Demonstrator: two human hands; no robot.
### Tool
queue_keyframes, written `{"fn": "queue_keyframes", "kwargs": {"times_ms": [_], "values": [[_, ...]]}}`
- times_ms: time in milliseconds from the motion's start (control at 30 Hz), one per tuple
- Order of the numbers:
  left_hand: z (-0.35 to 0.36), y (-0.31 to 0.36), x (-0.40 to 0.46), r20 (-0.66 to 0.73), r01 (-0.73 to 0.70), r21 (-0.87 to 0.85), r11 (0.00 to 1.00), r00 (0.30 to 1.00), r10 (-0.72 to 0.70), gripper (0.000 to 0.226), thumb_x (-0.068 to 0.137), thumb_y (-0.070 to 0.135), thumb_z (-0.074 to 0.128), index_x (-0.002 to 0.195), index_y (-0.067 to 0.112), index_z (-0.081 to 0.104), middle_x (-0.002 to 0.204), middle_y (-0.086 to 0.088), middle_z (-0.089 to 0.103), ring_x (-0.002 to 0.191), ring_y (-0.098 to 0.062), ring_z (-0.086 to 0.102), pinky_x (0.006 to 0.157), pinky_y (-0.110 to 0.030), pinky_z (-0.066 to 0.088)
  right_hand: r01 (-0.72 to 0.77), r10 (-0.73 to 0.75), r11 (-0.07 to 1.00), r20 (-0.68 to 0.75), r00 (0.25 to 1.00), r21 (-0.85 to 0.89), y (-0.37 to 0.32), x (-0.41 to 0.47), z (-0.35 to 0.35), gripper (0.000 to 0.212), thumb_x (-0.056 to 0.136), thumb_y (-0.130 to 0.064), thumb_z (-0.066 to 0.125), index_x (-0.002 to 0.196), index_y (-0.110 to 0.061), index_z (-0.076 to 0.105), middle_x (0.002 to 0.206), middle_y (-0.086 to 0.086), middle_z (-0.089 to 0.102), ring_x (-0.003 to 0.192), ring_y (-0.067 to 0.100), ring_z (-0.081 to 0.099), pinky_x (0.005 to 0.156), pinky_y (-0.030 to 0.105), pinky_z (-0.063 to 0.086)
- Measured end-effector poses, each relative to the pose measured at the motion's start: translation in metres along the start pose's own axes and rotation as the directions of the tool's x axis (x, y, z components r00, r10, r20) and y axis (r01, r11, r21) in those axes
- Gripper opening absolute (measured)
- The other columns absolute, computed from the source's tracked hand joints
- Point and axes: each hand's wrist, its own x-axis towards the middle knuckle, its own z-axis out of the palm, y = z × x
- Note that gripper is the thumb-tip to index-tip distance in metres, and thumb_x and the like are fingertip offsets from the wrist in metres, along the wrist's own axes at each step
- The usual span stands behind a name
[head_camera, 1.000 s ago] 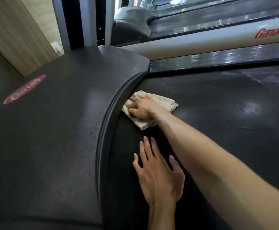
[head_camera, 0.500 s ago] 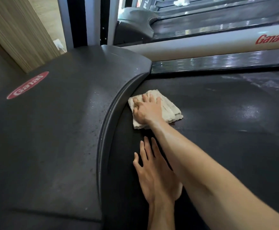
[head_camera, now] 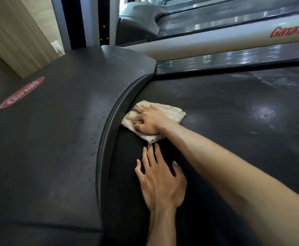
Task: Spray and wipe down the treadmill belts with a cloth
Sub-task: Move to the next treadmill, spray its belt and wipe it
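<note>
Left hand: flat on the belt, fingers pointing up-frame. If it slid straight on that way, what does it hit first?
The cloth. The left hand lies flat on the belt, its fingertips just short of the cloth's near edge, which the right hand presses down. Probably cloth first, then the right wrist; depth is hard to judge.

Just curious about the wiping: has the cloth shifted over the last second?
Barely. The cloth stays against the curved edge of the motor cover, only turning slightly under the right hand.

Beige ribbed cloth (head_camera: 170, 110); black textured treadmill belt (head_camera: 234, 132); dark grey motor cover (head_camera: 60, 139) with red oval logo (head_camera: 22, 92), white lettering; cream side rail (head_camera: 216, 45), red lettering.
</note>
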Motion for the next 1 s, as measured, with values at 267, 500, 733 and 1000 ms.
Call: {"fn": "queue_keyframes", "kwargs": {"times_ms": [267, 500, 733, 1000], "values": [[0.005, -0.002, 0.0, -0.034, 0.006, -0.029, 1.0, 0.999, -0.007, 0.082, 0.086, 0.055, 0.018, 0.16, 0.019, 0.025, 0.17, 0.002, 0.015, 0.156, -0.014, 0.007, 0.124, -0.045, 0.011, -0.392, 0.384, 0.919, -0.114, 0.916, -0.051, 0.112, -0.047, -0.035, 0.059, 0.1, -0.066, 0.027, 0.152, -0.044, 0.046, 0.167, 0.002, 0.032, 0.155, 0.023, 0.022, 0.126, 0.045, 0.014], [0.002, -0.001, 0.0, -0.007, -0.001, -0.006, 1.0, 1.0, 0.001, 0.083, 0.087, 0.055, 0.013, 0.162, 0.02, 0.018, 0.17, 0.001, 0.011, 0.157, -0.015, 0.005, 0.124, -0.044, 0.012, -0.726, 0.71, 0.685, -0.282, 0.646, 0.061, 0.143, -0.104, -0.034, 0.052, 0.106, -0.053, 0.027, 0.154, -0.039, 0.044, 0.17, 0.007, 0.024, 0.158, 0.029, 0.012, 0.127, 0.05, 0.003], [-0.009, 0.001, 0.001, 0.041, 0.03, -0.044, 0.999, 0.999, -0.028, 0.082, 0.085, 0.056, 0.024, 0.158, 0.02, 0.029, 0.167, 0.002, 0.022, 0.155, -0.015, 0.014, 0.124, -0.044, 0.014, -0.583, 0.58, 0.812, -0.14, 0.803, 0.02, 0.123, -0.15, -0.034, 0.055, 0.104, -0.057, 0.028, 0.158, -0.048, 0.033, 0.173, 0.0, 0.014, 0.158, 0.029, 0.008, 0.127, 0.051, 0.001], [-0.019, 0.02, 0.079, -0.001, -0.09, -0.212, 0.973, 0.996, 0.092, 0.061, 0.092, 0.035, 0.06, 0.149, 0.018, 0.046, 0.154, 0.004, 0.043, 0.144, -0.012, 0.036, 0.12, -0.037, 0.023, -0.42, 0.413, 0.906, -0.124, 0.902, -0.042, 0.152, -0.178, -0.045, 0.065, 0.09, -0.075, 0.015, 0.151, -0.061, 0.034, 0.171, -0.016, 0.017, 0.159, 0.013, 0.008, 0.127, 0.043, 0.007]]}}
